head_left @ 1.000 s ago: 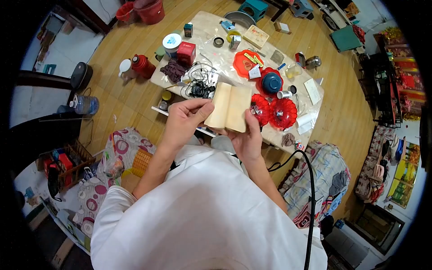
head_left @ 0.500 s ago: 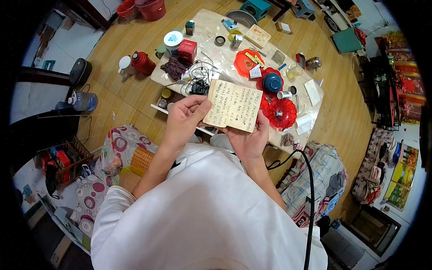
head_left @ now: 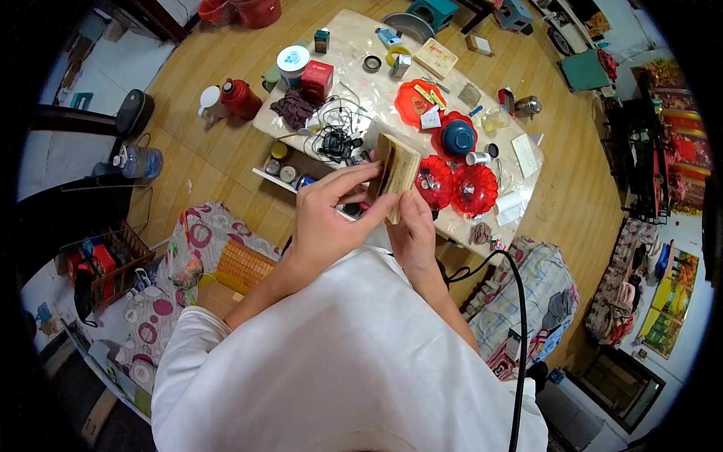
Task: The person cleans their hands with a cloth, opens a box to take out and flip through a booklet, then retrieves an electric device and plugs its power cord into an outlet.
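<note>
A small notebook (head_left: 405,170) with yellowed pages is between my two hands, above the near edge of the table. It stands tilted, so its page edges and a narrow strip of page face me. My left hand (head_left: 331,218) grips it from the left, fingers against the dark-edged cover side and thumb at the lower edge. At the lower right corner, my right hand (head_left: 413,226) pinches it between thumb and fingers, which are partly hidden behind it. Beyond the notebook lie tangled black cables (head_left: 337,143) and red scalloped dishes (head_left: 474,191).
The cluttered table (head_left: 361,38) carries a blue bowl (head_left: 458,138), a red box (head_left: 317,80), a white tub (head_left: 293,64) and a wooden box (head_left: 436,59). An open drawer (head_left: 275,182) juts out at the near left. A red thermos (head_left: 241,99) stands on the floor.
The notebook lay open with handwritten pages facing me; now it is turned edge-up and its pages have come together. My left hand has moved right and down around it.
</note>
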`<state>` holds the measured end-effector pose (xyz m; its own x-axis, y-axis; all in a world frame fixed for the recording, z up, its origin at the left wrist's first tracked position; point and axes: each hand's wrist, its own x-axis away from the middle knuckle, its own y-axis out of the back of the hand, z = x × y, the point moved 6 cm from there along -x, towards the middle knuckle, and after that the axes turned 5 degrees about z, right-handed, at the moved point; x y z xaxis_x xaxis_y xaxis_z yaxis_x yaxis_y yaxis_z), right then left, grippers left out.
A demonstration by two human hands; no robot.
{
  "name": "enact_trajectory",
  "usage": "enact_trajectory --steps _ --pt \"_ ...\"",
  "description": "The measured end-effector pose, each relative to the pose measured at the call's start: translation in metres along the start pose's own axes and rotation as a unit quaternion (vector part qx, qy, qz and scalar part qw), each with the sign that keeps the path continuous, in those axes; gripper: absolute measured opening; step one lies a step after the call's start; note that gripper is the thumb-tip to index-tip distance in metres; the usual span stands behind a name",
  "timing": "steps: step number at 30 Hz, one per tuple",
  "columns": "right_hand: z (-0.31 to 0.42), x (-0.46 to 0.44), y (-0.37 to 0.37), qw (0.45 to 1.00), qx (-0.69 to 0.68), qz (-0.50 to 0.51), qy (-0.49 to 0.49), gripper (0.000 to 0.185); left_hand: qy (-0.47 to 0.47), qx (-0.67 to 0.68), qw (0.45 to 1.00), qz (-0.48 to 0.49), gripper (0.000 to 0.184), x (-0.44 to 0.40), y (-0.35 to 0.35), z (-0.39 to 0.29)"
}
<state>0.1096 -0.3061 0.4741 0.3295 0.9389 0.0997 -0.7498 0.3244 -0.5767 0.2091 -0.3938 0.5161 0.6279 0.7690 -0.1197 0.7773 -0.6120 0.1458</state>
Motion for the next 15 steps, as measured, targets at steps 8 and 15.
enact_trajectory --steps 8,15 --pt "0.002 -0.004 -0.018 0.995 -0.092 0.032 0.002 0.058 -0.084 -0.104 0.991 0.025 0.033 -0.001 0.011 -0.018" --pt "0.002 -0.007 -0.014 0.986 -0.166 0.024 -0.007 0.059 -0.009 0.001 1.0 -0.002 0.026 0.006 0.01 -0.007"
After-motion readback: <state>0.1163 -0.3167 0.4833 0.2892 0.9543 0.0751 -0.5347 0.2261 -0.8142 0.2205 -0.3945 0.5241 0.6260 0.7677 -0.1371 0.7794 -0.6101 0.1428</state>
